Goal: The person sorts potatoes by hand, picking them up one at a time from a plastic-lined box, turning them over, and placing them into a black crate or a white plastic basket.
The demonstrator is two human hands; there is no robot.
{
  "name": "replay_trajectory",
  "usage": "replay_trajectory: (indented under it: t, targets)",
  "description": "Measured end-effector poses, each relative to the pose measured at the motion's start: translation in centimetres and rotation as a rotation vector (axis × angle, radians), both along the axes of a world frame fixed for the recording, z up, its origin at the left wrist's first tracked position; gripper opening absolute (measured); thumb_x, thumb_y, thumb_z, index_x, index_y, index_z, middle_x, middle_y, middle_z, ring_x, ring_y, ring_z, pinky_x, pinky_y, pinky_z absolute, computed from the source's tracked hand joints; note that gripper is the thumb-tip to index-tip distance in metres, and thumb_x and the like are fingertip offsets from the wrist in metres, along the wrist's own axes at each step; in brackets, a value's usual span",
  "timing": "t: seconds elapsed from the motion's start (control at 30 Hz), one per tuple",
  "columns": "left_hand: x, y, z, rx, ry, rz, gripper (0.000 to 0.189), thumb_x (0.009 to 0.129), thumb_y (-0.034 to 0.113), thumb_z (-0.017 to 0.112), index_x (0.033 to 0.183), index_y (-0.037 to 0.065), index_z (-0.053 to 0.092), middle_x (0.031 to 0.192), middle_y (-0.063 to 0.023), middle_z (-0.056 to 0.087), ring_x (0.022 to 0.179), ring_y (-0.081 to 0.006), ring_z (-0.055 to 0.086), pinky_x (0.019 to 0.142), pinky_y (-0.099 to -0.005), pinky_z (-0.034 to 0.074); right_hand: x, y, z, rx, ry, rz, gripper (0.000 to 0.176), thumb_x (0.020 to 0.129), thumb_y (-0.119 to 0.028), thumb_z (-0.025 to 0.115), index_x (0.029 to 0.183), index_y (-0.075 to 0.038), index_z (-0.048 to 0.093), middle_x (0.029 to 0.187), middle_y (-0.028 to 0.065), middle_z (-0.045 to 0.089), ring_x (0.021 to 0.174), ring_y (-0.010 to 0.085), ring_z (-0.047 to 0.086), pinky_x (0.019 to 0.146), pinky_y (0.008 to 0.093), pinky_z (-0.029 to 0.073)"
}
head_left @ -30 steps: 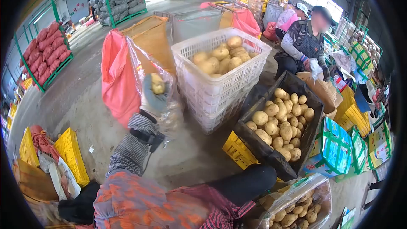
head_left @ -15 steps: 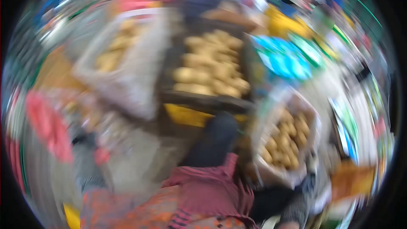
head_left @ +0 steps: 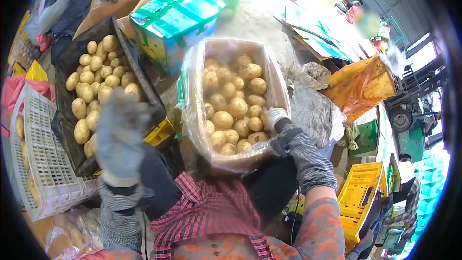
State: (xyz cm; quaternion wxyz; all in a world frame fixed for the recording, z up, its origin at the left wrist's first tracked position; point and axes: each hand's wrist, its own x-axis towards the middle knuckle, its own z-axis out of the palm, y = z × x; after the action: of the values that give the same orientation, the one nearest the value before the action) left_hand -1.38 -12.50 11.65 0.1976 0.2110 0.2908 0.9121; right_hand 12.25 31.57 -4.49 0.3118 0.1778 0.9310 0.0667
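Left hand (head_left: 120, 135) now above crate (head_left: 144, 82) — right fingers (head_left: 270, 114) among boxed potatoes (head_left: 238, 107), both grips unclear

We are seeing our left hand (head_left: 120, 132) smearing into motion blur, its grip unreadable, and hiding a corner of the black crate (head_left: 129, 52), while the white basket (head_left: 36, 163) is being cut off by the dark left edge.

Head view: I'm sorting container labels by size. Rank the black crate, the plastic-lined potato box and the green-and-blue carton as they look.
Tied first: black crate and plastic-lined potato box look about alike, so unranked.
Last: green-and-blue carton looks smallest, though it is farther away, so unsure.
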Motion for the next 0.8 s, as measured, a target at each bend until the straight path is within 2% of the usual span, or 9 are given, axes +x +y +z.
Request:
replay_trajectory:
  t: [0.07, 0.2, 0.33, 0.4, 0.47, 0.53, 0.67, 0.73, 0.8]
  targets:
    - [0.2, 5.4, -1.4, -0.158, -0.081, -0.151, 0.05, 0.104, 0.034, 0.049, 0.145, 0.005, 0.045, 0.127, -0.0121, 0.062, 0.11, -0.0229, 0.063, 0.094, -0.0369, 0.053, -0.3, 0.0, -2.8, 0.157, -0.07, -0.006, 0.065, 0.075, -0.03, 0.078, 0.131, -0.006, 0.055, 0.118, 0.0215, 0.066, 0.114, 0.0341, 0.064, 0.093, 0.0438, 0.053]
    - [0.0, 11.8, -5.7, -0.355, -0.051, -0.221, 0.048, 0.103, 0.037, 0.051, 0.14, 0.006, 0.047, 0.12, -0.0096, 0.064, 0.104, -0.0199, 0.064, 0.092, -0.0371, 0.053, -1.1, 0.1, 2.4, -0.209, 0.087, -0.201, 0.069, 0.074, -0.029, 0.081, 0.134, -0.007, 0.053, 0.134, 0.0213, 0.059, 0.116, 0.0384, 0.063, 0.1, 0.0442, 0.05]
    - [-0.5, 13.0, -10.3, -0.485, -0.063, -0.337, 0.054, 0.103, 0.035, 0.052, 0.146, 0.004, 0.039, 0.131, -0.0133, 0.057, 0.111, -0.0224, 0.062, 0.094, -0.0388, 0.052, -0.9, -1.9, 7.1, -1.227, 0.683, -0.347, 0.089, 0.073, -0.023, 0.087, 0.147, -0.004, 0.041, 0.14, 0.0139, 0.054, 0.126, 0.0238, 0.055, 0.107, 0.0364, 0.044]
    - [1.0, 13.6, -9.5, -0.553, -0.03, -0.424, 0.059, 0.102, 0.035, 0.054, 0.149, 0.004, 0.035, 0.139, -0.0152, 0.051, 0.116, -0.0241, 0.06, 0.096, -0.0393, 0.052, -1.7, -5.3, 10.8, -1.379, 0.677, -0.306, 0.088, 0.074, -0.011, 0.083, 0.15, -0.005, 0.039, 0.14, 0.0138, 0.053, 0.126, 0.0231, 0.055, 0.103, 0.0363, 0.047]
    - [1.6, 14.4, -9.1, -0.419, -0.05, -0.614, 0.068, 0.1, 0.029, 0.06, 0.155, 0.009, 0.027, 0.146, -0.0097, 0.045, 0.125, -0.0235, 0.054, 0.099, -0.0413, 0.052, -2.4, -8.0, 12.4, -1.538, 0.644, -0.283, 0.09, 0.076, -0.003, 0.081, 0.153, -0.006, 0.036, 0.141, 0.0127, 0.053, 0.128, 0.0232, 0.054, 0.103, 0.0359, 0.049]
    - [2.2, 14.2, -8.0, -0.44, -0.162, -0.523, 0.074, 0.095, 0.019, 0.066, 0.156, 0.012, 0.025, 0.147, -0.007, 0.043, 0.129, -0.023, 0.051, 0.101, -0.0419, 0.051, -3.0, -9.0, 10.6, -1.434, 0.721, -0.063, 0.088, 0.079, -0.003, 0.08, 0.154, -0.003, 0.033, 0.143, 0.0113, 0.052, 0.128, 0.0236, 0.054, 0.103, 0.0361, 0.048]
    - [1.2, 13.4, -9.4, -0.378, -0.077, -0.395, 0.08, 0.09, 0.003, 0.069, 0.156, 0.013, 0.026, 0.151, -0.0103, 0.038, 0.135, -0.0238, 0.045, 0.107, -0.0395, 0.047, -3.7, -10.6, 8.7, -1.817, 0.896, -0.512, 0.081, 0.082, -0.005, 0.077, 0.152, 0.0, 0.036, 0.147, 0.0129, 0.05, 0.131, 0.0217, 0.052, 0.108, 0.035, 0.043]
    - [1.2, 13.8, -10.1, -0.344, -0.008, -0.299, 0.086, 0.088, 0.007, 0.073, 0.158, 0.014, 0.023, 0.148, -0.0069, 0.041, 0.134, -0.0233, 0.047, 0.105, -0.0392, 0.049, -4.2, -10.5, 7.4, -1.789, 0.884, -0.464, 0.076, 0.083, -0.002, 0.075, 0.15, 0.0, 0.039, 0.147, 0.0126, 0.05, 0.132, 0.0216, 0.05, 0.11, 0.0355, 0.041]
    - [0.6, 13.7, -10.3, -0.522, 0.214, -0.239, 0.09, 0.084, 0.002, 0.074, 0.158, 0.013, 0.023, 0.148, -0.0073, 0.042, 0.135, -0.0223, 0.045, 0.107, -0.038, 0.046, -4.4, -11.3, 7.7, -1.728, 0.844, -0.338, 0.077, 0.082, 0.0, 0.074, 0.151, 0.0, 0.039, 0.147, 0.0124, 0.051, 0.133, 0.0218, 0.049, 0.109, 0.0361, 0.042]
